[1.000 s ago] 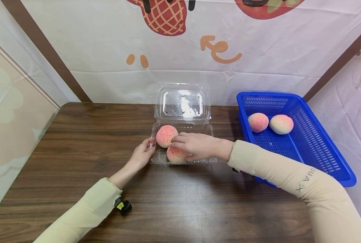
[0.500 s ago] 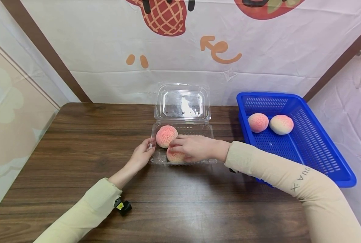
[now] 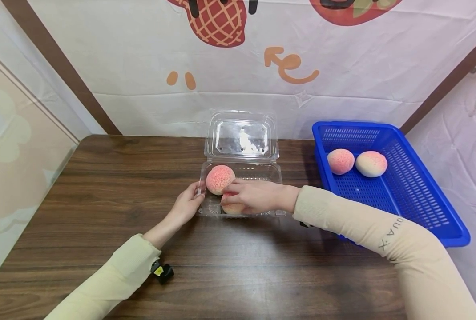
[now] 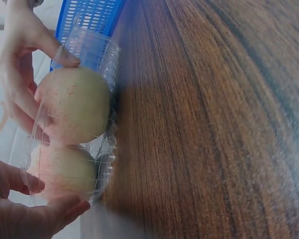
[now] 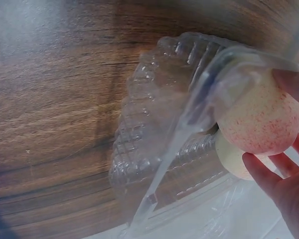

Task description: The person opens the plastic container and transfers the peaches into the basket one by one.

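A clear plastic clamshell container [image 3: 264, 171] lies on the table with its lid [image 3: 242, 138] raised at the back. Inside its left half are two pink-and-cream toy peaches, a back one [image 3: 220, 179] and a front one [image 3: 232, 209]. My right hand [image 3: 257, 196] grips the front peach from above, with fingers [image 5: 261, 172] and thumb on either side of it in the right wrist view. My left hand [image 3: 187, 205] pinches the container's left side; its fingertips show at the rim beside the back peach [image 4: 65, 172] in the left wrist view.
To the right stands a blue perforated plastic basket [image 3: 434, 191] holding two more peaches, a pinker one [image 3: 340, 161] and a paler one [image 3: 371, 164]. A printed white cloth [image 3: 150, 53] hangs behind the brown wooden table [image 3: 114, 186].
My right hand and sleeve have shifted slightly left and nearer, covering more of the front peach's pink top. My left hand stays on the container's side.
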`<state>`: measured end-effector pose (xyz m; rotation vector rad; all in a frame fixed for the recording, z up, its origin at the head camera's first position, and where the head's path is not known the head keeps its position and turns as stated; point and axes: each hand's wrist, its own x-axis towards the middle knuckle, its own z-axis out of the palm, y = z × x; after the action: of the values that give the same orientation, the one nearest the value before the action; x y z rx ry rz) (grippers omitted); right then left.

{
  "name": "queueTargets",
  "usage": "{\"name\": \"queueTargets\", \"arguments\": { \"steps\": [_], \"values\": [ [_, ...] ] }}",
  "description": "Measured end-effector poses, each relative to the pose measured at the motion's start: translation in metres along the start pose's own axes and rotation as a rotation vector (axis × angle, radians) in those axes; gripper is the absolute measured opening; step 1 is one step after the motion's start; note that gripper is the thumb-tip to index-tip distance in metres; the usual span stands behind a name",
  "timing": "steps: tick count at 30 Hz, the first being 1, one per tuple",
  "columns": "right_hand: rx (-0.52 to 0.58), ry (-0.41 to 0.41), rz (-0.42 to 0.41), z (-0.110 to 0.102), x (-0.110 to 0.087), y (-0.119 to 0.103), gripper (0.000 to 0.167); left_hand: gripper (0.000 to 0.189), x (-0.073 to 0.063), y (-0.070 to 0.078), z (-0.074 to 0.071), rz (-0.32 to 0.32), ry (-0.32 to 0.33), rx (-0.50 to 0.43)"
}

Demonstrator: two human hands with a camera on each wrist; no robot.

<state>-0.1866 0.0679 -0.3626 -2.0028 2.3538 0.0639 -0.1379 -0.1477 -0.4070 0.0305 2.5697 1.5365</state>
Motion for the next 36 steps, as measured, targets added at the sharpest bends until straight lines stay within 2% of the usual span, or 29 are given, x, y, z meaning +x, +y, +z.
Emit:
{"name": "queueTargets", "arguments": {
  "steps": [13,24,29,36],
  "values": [
    [0.086,-0.034,0.083,0.005,-0.007,0.005,0.057,0.039,0.001,0.001,0.000,0.010,-0.005,-0.013],
    [0.189,-0.104,0.208,0.011,-0.010,0.010,0.063,0.039,0.001,0.000,0.000,0.019,-0.012,-0.020],
    [0.207,-0.106,0.224,0.015,-0.008,0.011,0.062,0.039,0.001,0.000,0.000,0.021,-0.005,-0.014],
    [0.187,-0.088,0.199,0.016,-0.007,0.011,0.061,0.038,0.000,-0.001,0.000,0.024,0.000,-0.009]
  ]
}}
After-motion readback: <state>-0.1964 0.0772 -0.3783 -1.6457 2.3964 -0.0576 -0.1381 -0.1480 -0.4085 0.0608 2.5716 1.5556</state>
